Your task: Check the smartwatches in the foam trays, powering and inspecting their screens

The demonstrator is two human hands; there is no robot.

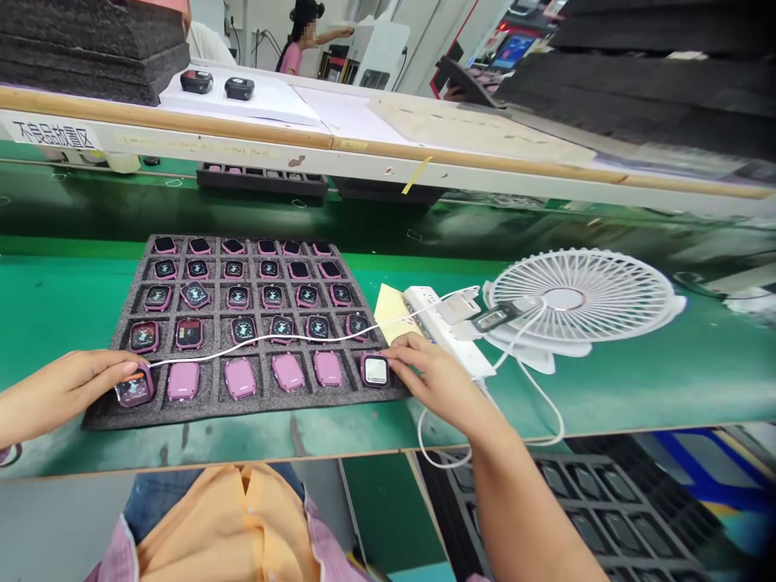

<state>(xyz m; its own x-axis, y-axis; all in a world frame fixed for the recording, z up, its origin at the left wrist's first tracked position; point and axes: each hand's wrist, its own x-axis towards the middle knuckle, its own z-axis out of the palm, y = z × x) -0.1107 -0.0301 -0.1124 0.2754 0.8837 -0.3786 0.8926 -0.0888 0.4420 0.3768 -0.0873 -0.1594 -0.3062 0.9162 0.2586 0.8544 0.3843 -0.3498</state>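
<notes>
Foam tray is set on the green counter, watches seated in its compartments. Step in hand, as judged: both end watches of the front row are being handled at once. Front-left watch, screen lit, is pinched at its upper left edge between thumb and curled fingers of the left hand; hand is nearly closed. Front-right watch, showing a white screen, is touched at its right edge by the part-bent thumb and fingertips of the right hand; a firm grip can't be confirmed. Between them, four pink-backed watches are laid face down. White cable is draped across the tray, from beside the left fingertips to the power strip; whether its end is held or attached to the watch can't be told, that spot being partly covered by fingers. For the next move, a light hold at the watch edges seems called for, with the cable slack guided clear of neighbouring watches.
</notes>
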